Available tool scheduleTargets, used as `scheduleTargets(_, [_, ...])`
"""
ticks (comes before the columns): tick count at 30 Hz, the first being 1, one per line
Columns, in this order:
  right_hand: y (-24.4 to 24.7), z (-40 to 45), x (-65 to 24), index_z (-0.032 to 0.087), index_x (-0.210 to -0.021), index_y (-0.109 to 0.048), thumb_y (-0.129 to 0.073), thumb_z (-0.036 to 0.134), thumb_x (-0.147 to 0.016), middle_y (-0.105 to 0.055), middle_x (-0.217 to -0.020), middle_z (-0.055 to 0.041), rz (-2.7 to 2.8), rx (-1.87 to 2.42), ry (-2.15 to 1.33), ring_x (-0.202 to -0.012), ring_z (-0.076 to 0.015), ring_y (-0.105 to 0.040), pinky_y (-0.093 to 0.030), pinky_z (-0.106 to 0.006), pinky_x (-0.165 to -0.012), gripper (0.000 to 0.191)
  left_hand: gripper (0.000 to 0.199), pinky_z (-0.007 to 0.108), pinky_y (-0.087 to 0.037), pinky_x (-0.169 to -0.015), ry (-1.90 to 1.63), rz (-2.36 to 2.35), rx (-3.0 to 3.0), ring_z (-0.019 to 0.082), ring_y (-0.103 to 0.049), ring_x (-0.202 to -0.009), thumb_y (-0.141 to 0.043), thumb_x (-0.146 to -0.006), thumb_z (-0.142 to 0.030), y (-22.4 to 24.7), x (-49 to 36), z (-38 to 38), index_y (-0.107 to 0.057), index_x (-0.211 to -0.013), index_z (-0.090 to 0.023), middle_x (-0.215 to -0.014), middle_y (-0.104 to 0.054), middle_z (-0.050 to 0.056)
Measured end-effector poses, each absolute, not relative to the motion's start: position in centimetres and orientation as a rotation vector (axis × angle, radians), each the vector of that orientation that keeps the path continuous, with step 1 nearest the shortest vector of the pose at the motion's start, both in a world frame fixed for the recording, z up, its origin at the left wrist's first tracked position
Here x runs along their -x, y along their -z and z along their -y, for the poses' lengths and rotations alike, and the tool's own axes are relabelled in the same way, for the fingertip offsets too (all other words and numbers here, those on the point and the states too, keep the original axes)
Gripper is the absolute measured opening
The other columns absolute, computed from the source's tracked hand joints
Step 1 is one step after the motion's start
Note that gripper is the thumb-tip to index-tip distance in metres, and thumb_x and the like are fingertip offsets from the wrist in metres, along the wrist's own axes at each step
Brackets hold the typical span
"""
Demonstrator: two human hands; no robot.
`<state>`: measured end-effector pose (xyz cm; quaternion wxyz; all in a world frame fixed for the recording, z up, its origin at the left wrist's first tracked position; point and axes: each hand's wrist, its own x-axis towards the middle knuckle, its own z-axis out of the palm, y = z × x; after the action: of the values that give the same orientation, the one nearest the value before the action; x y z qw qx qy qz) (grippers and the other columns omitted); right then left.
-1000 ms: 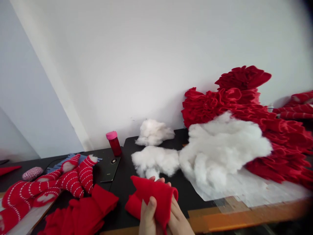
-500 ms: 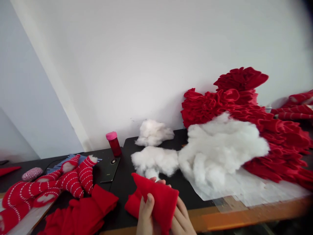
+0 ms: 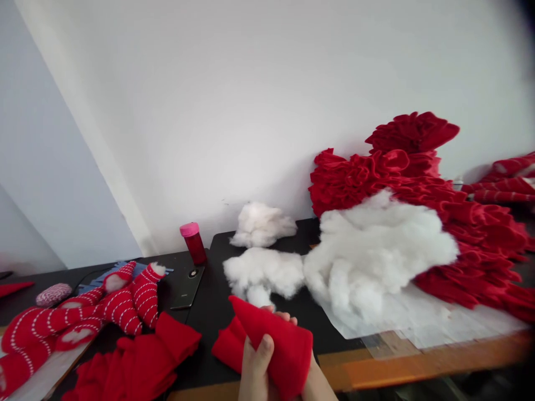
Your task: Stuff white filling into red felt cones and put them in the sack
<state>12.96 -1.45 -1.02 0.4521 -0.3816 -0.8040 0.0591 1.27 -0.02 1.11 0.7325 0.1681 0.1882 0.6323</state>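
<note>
One red cloth cone point(image 3: 282, 348), gripped by left hand point(image 3: 256, 368), right hand point(image 3: 318, 383) now mostly hidden by it, grip unclear.

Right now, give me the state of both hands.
Left hand: closed on the pointed red cloth piece.
Right hand: mostly hidden behind it; open or closed cannot be told.

Head camera: worn on the person's head, facing forward and down over the black table point(image 3: 321, 337) towards the pale wall point(image 3: 217, 111).
Table's near edge: crosses low in the view, climbing towards the right.
Table's far edge: runs along the wall, below mid-height, also rising rightward.
Both hands point(image 3: 256, 370): close to the lens, at the near edge, cut off by the lower border.
Wall: fills the upper half.
</note>
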Motion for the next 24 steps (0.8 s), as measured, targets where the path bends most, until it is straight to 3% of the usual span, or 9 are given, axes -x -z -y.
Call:
scheduleTargets(6, [1.0,1.8,-12.0,0.029,-0.137,-0.042,-0.040,0.005,-0.088,-0.050,-0.136,-0.0088,1.700,0.886,-0.158,-0.122,-0.0250,-0.052,-0.048,-0.031,-0.097,0.055,0.059,0.050,-0.041,-0.100,-1.421,-0.467,-0.332,0.032,-0.063,-0.105,-0.078,-0.065,-0.037,-1.1,-0.9,-0.2,-0.059,-0.121,-0.030,-0.103,-0.072,0.009])
scheduleTargets(12, [1.0,1.7,-11.3,0.025,-0.133,-0.046,-0.042,0.010,-0.090,-0.054,-0.130,-0.0111,1.664,0.878,-0.283,-0.119,-0.0250,-0.054,-0.050,-0.029,-0.095,0.046,0.065,0.046,-0.043,-0.100,-1.400,-0.480,-0.328,0.031,-0.063,-0.105,-0.079,-0.065,-0.035,-0.3,-0.9,-0.3,-0.056,-0.126,-0.030,-0.103,-0.072,0.009])
scheduleTargets(17, [-0.8,1.7,-12.6,0.026,-0.125,-0.052,-0.047,0.006,-0.086,-0.054,-0.128,-0.0114,1.877,0.843,-0.208,-0.115,-0.0256,-0.053,-0.050,-0.036,-0.095,0.044,0.034,0.042,-0.045,-0.098,-1.343,-0.418,-0.205,0.028,-0.065,-0.101,-0.069,-0.077,-0.032,-0.1,0.2,-1.2,-0.068,-0.109,-0.024,-0.105,-0.072,0.009])
scheduleTargets(19, [-0.8,1.9,-13.1,0.026,-0.121,-0.053,-0.046,0.007,-0.088,-0.053,-0.124,-0.0105,1.766,0.888,-0.144,-0.113,-0.0237,-0.054,-0.051,-0.033,-0.093,0.039,0.024,0.040,-0.048,-0.094,-1.349,-0.377,-0.112,0.025,-0.067,-0.097,-0.059,-0.084,-0.035,-0.8,0.8,-1.8,-0.072,-0.100,-0.022,-0.099,-0.074,0.009])
scheduleTargets(22, [0.0,2.2,-12.9,0.026,-0.120,-0.052,-0.049,0.011,-0.089,-0.054,-0.109,-0.0078,1.670,0.968,-0.208,-0.091,-0.0160,-0.063,-0.055,-0.020,-0.078,0.035,0.036,0.035,-0.052,-0.087,-1.408,-0.360,-0.012,0.021,-0.069,-0.089,-0.045,-0.091,-0.039,-1.8,1.3,-2.5,-0.074,-0.090,-0.019,-0.089,-0.075,0.009])
scheduleTargets(24, [0.7,2.3,-12.0,0.025,-0.119,-0.052,-0.050,0.015,-0.090,-0.054,-0.105,-0.0073,1.688,0.954,-0.266,-0.081,-0.0139,-0.064,-0.056,-0.017,-0.071,0.031,0.041,0.032,-0.052,-0.085,-1.394,-0.294,-0.058,0.020,-0.069,-0.087,-0.040,-0.092,-0.041,-1.8,1.3,-2.5,-0.074,-0.088,-0.018,-0.087,-0.075,0.009])
